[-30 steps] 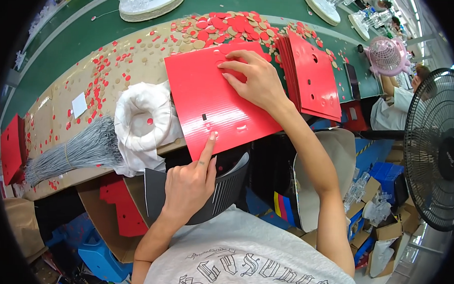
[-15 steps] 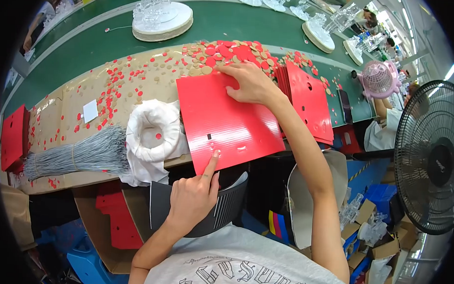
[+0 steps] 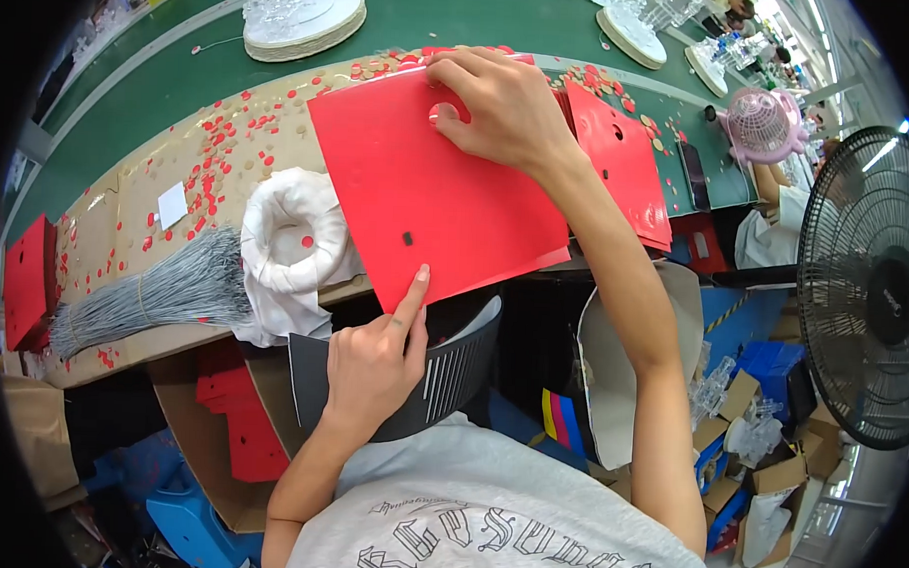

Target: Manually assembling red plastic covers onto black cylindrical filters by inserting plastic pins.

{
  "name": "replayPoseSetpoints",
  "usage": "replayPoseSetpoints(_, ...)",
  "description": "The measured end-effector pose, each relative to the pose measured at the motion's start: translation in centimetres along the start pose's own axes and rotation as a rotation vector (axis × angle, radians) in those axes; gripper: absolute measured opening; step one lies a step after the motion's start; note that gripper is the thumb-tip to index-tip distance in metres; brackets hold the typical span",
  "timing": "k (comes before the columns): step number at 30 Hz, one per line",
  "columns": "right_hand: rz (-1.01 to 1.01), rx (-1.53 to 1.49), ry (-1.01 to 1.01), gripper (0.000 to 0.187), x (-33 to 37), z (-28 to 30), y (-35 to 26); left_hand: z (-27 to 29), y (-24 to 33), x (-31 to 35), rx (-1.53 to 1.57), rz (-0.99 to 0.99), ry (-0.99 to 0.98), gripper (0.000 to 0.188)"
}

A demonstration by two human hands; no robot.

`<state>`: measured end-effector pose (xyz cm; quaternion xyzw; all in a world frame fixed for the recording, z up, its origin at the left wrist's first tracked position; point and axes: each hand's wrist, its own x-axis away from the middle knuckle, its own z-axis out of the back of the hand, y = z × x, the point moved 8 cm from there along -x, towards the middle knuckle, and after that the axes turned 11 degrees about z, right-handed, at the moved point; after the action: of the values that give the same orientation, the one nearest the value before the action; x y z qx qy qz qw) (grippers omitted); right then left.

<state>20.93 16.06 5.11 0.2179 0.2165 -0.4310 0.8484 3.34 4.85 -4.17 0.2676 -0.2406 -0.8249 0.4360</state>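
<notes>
A red corrugated plastic sheet with a small dark slot lies tilted in front of me, and a second red edge shows beneath its right side. My right hand holds it at the far edge, thumb on the face and fingers bent over the rim. On the near edge rests the outstretched index finger of my left hand; that hand does not grip the sheet. Right of it leans a stack of punched red sheets. To the left sits a white cloth-wrapped ring with a red disc inside.
Red and tan punched-out discs litter the cardboard-covered table. A bundle of grey wire ties and more red sheets lie left. A black fan and a pink fan stand right. Below are a black slotted bin and cardboard boxes.
The red sheet has shifted up and left with my right hand, covering more of the discs. My left index finger stays at its near edge, and the hand has moved slightly left.
</notes>
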Motion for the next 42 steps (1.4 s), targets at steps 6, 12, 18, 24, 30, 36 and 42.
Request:
replayPoseSetpoints(6,0.022,0.051,0.037,0.02,0.4,-0.4,-0.7,-0.4,0.1,0.2,-0.061,-0.058,0.07,0.052)
replayPoseSetpoints(12,0.004,0.063,0.048,0.021,0.6,0.3,-0.5,-0.2,1.2,-0.2,-0.004,-0.107,0.056,0.044)
replayPoseSetpoints(18,-0.174,0.086,0.237,0.021,-1.2,8.5,4.8,2.7,3.1,0.8,0.222,-0.212,0.043,0.038)
replayPoseSetpoints(24,-0.238,-0.038,0.253,0.021,8.3,11.7,19.6,1.1,3.1,0.8,0.329,-0.189,-0.032,0.029)
replayPoseSetpoints(30,-0.535,-0.092,-0.15,0.021,20.6,5.9,20.4,-0.3,2.2,0.8,0.366,-0.091,-0.143,0.022)
replayPoseSetpoints(36,-0.651,-0.171,-0.184,0.02,22.7,3.0,19.6,-0.3,2.5,0.0,0.373,-0.077,-0.123,0.019)
replayPoseSetpoints(42,-0.659,-0.166,-0.191,0.02,24.3,1.3,20.4,-0.2,2.4,0.2,0.384,-0.051,-0.123,0.018)
